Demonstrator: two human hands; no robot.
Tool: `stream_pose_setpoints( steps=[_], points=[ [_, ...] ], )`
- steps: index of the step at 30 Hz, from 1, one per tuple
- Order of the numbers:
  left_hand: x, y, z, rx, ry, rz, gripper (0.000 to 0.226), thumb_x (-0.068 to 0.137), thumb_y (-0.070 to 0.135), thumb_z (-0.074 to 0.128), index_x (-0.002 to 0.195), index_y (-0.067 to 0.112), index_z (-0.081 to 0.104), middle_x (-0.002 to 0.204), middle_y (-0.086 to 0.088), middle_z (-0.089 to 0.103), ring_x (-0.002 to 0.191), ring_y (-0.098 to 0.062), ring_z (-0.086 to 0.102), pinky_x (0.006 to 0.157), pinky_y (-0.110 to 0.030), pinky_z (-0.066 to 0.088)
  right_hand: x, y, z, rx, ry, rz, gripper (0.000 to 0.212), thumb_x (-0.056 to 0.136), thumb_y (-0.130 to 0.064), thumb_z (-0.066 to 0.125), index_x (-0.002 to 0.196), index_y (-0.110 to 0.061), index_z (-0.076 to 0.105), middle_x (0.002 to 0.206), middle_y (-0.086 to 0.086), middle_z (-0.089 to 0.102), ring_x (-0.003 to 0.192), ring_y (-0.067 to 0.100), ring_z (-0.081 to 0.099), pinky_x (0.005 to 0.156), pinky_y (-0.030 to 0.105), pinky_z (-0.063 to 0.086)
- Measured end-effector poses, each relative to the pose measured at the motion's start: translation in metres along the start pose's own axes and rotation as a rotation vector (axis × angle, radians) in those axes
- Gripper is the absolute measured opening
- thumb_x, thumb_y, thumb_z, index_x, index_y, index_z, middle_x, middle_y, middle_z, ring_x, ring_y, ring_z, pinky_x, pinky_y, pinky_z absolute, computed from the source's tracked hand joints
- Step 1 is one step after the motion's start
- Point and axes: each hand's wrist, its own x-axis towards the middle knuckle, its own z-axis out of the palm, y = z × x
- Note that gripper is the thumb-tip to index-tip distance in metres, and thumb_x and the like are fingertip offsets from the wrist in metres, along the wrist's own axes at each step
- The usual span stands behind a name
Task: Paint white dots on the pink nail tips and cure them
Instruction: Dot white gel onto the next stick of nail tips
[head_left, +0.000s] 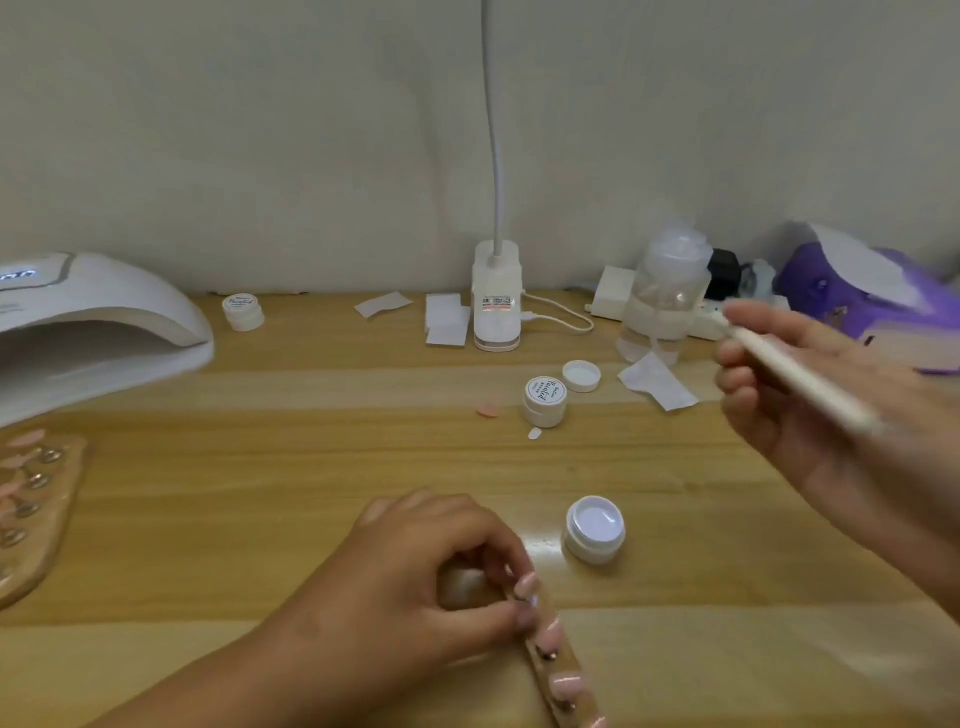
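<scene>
My left hand rests on the wooden table near the front edge, its fingers pinched on the top end of a narrow wooden strip that carries several pink nail tips. An open white jar of white gel stands just right of that hand. My right hand is raised at the right, blurred, gripping a thin white brush whose tip points up and left. The white curing lamp sits at the far left, its display lit.
A wooden board with more pink tips lies at the left edge. A closed jar, a loose lid, a stray pink tip, paper wipes, a lamp base, a clear bottle and a purple device stand farther back.
</scene>
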Motion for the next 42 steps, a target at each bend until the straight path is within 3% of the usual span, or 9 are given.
stream_pose_setpoints(
  steps=[3,8,11,15,20,23,26,37,42],
  points=[
    [0.012,0.011,0.015,-0.014,0.015,0.011,0.026,0.071,0.062,0.061,0.093,0.051,0.057,0.098,0.025,0.060,0.101,0.002,0.051,0.093,-0.025,0.032,0.002,0.013,0.023,0.187,0.013,0.066,0.028,0.081,-0.012,0.058,0.102,-0.014,0.077,0.083,0.001,0.066,0.072,0.007,0.063,0.065,0.018,0.053],
    [0.014,0.007,0.025,-0.103,0.066,0.001,0.023,0.069,0.068,0.059,0.089,0.056,0.062,0.097,0.020,0.058,0.103,-0.001,0.049,0.092,-0.017,0.026,-0.020,0.034,0.034,-0.225,0.151,-0.147,0.018,0.083,-0.029,0.059,0.089,-0.020,0.074,0.066,0.003,0.058,0.059,0.011,0.052,0.054,0.018,0.047],
    [0.016,0.003,0.025,-0.166,0.079,-0.025,0.028,0.065,0.069,0.058,0.087,0.054,0.067,0.091,0.021,0.060,0.097,-0.002,0.051,0.087,-0.019,0.029,-0.025,0.037,0.031,-0.418,0.095,-0.221,0.005,0.086,-0.023,0.070,0.084,-0.019,0.070,0.068,0.002,0.062,0.058,0.008,0.054,0.057,0.017,0.048],
    [0.019,0.001,0.025,-0.271,0.061,-0.037,0.023,0.062,0.063,0.063,0.078,0.048,0.070,0.082,0.018,0.064,0.091,-0.005,0.055,0.082,-0.029,0.038,-0.029,0.042,0.034,-0.545,-0.015,-0.245,0.008,0.080,-0.028,0.059,0.084,-0.026,0.066,0.074,-0.006,0.063,0.064,0.008,0.058,0.064,0.016,0.048],
    [0.014,0.000,0.020,-0.648,0.197,-0.124,0.024,0.061,0.049,0.069,0.075,0.030,0.069,0.076,-0.005,0.065,0.072,-0.034,0.055,0.067,-0.024,0.044,-0.030,0.044,0.035,-0.711,-0.061,-0.263,0.006,0.081,-0.028,0.059,0.085,-0.028,0.063,0.075,-0.003,0.061,0.066,0.021,0.056,0.065,0.022,0.049],
    [0.012,0.002,0.018,-0.749,0.200,-0.146,0.021,0.062,0.046,0.068,0.077,0.031,0.067,0.078,0.000,0.072,0.078,-0.043,0.058,0.070,-0.035,0.045,-0.029,0.045,0.035,-0.754,-0.081,-0.273,0.006,0.081,-0.028,0.059,0.085,-0.027,0.063,0.078,-0.001,0.062,0.069,0.021,0.057,0.067,0.023,0.050],
    [0.013,0.004,0.018,-0.779,0.166,-0.162,0.022,0.062,0.043,0.069,0.079,0.029,0.067,0.081,0.000,0.074,0.075,-0.044,0.057,0.065,-0.027,0.047,-0.028,0.045,0.035,-0.788,-0.104,-0.278,0.006,0.081,-0.027,0.059,0.085,-0.026,0.063,0.077,0.000,0.062,0.069,0.018,0.056,0.066,0.018,0.048],
    [0.014,0.001,0.018,-0.763,0.209,-0.155,0.022,0.066,0.047,0.067,0.082,0.033,0.071,0.079,0.010,0.067,0.072,-0.021,0.050,0.063,-0.015,0.043,-0.031,0.045,0.038,-0.794,-0.089,-0.316,0.006,0.083,-0.027,0.059,0.087,-0.027,0.063,0.077,-0.003,0.062,0.068,0.019,0.057,0.067,0.020,0.048],
    [0.012,0.005,0.018,-0.715,0.155,-0.117,0.023,0.068,0.048,0.066,0.083,0.030,0.070,0.076,0.008,0.063,0.066,-0.016,0.044,0.058,-0.015,0.038,-0.036,0.037,0.044,-0.335,0.075,-0.179,0.010,0.073,-0.032,0.072,0.081,-0.027,0.068,0.072,-0.003,0.065,0.064,0.009,0.058,0.064,0.018,0.050]
  ],
)
